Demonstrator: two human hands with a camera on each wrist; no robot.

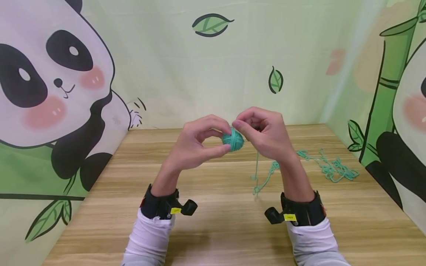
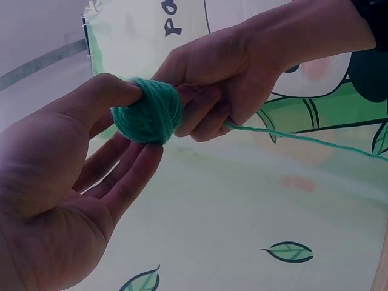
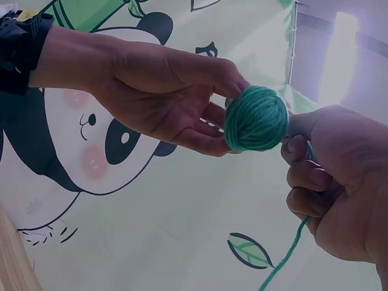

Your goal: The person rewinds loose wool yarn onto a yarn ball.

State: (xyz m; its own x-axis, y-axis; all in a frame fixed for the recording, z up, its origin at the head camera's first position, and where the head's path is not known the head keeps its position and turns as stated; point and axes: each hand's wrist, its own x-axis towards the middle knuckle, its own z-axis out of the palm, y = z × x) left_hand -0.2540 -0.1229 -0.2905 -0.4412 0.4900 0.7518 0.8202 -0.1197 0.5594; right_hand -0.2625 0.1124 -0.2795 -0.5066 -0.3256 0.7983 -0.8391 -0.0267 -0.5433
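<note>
A small ball of teal yarn (image 1: 233, 140) is held up above the wooden table. My left hand (image 1: 203, 142) pinches it from the left, thumb on one side and fingertips on the other. In the left wrist view the yarn ball (image 2: 148, 112) shows its wound strands. My right hand (image 1: 266, 129) is close against the ball's right side, its fingers curled round the yarn strand (image 3: 297, 239). That strand leaves the bottom of the right fist in the right wrist view. In the head view it hangs down to the table.
Loose teal yarn (image 1: 336, 170) lies in tangled loops on the table (image 1: 219, 229) at the right. A smaller tangle (image 1: 274, 165) lies nearer, beside the right wrist. Behind the table stands a pale green backdrop (image 1: 166, 74) printed with pandas, bamboo and leaves.
</note>
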